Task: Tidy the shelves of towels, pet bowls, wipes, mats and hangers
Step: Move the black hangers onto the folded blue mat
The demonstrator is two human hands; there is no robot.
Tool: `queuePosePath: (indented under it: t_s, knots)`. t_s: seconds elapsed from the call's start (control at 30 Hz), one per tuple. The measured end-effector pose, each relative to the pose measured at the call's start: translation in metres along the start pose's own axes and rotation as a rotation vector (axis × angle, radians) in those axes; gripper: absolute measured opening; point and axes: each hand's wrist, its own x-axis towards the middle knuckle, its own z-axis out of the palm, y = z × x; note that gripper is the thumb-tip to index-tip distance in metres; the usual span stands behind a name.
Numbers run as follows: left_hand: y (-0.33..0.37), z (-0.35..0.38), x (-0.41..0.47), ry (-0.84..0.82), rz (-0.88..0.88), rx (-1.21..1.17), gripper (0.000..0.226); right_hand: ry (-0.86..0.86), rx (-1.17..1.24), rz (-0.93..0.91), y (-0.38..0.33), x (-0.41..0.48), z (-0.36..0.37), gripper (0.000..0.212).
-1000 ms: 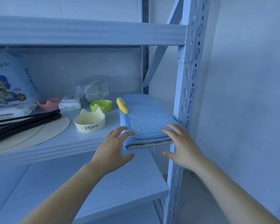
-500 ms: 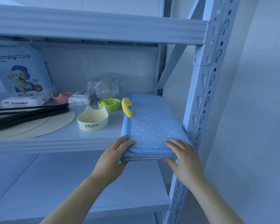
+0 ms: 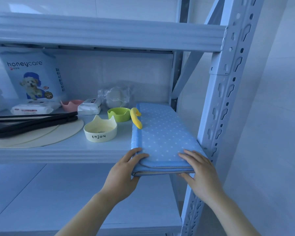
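The folded blue polka-dot towel lies lengthwise at the right end of the middle shelf, its long side close against the upright post and its near end sticking out past the shelf's front lip. Both hands hold that near end. The left hand wraps the left corner, thumb over the top and fingers curled round the side. The right hand lays its slightly spread fingers on top of the right corner, with the thumb tucked under the front edge. Gripping both corners probably keeps the folded layers together while the bundle is squared up or slid. A yellow duck-shaped piece sits on the towel's left edge, just beside the green bowl and the cream cat-eared bowl, so a straight push would likely spare them. A second ago the left hand hovered off the towel with fingers spread, and the right lay flat on top. Half a second ago both had closed on the corners, and that hold is unchanged.
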Motion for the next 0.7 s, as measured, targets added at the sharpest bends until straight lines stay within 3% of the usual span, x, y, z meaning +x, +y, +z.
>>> queuePosePath:
  t_s: [0.3,0.7]
  knots:
    - [0.01,-0.03,-0.007,-0.162,0.077,0.007,0.063,-0.12,0.064,-0.061,-0.03,0.019,-0.018,0.072]
    - [-0.06,-0.088,-0.012,-0.075,-0.025,0.013,0.048,-0.069,0.241,-0.173,-0.125,0.068,0.034,0.038]
